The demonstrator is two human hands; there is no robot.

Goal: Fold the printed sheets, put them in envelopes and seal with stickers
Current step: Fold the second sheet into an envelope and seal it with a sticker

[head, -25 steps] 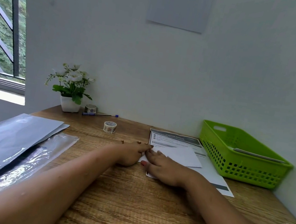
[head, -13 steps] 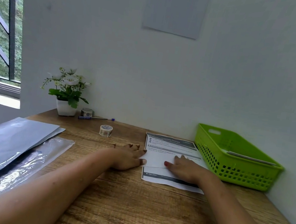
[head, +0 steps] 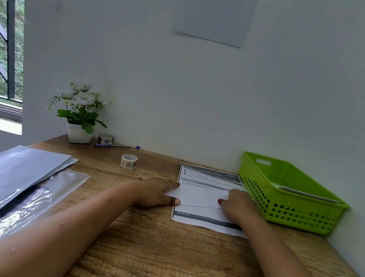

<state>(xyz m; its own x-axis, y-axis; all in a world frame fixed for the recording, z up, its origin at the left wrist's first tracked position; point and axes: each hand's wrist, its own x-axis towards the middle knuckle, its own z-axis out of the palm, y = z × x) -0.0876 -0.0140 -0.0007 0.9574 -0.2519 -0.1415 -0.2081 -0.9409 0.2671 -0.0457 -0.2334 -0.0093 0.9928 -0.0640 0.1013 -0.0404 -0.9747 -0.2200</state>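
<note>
Head: printed sheet [head: 201, 198] on wooden desk [head: 171, 255], white wall [head: 141, 61].

"END GOAL" on printed sheet [head: 201, 197]

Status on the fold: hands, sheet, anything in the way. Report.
Hands flat: left hand on printed sheet left edge, right hand pressing its right side. Sheet folded over, crease line showing. green basket close on the right, not blocking.

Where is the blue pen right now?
In the head view, the slim blue pen lies back left on the wooden desk, right of the white flower pot, beside a small patterned tape roll.
</note>
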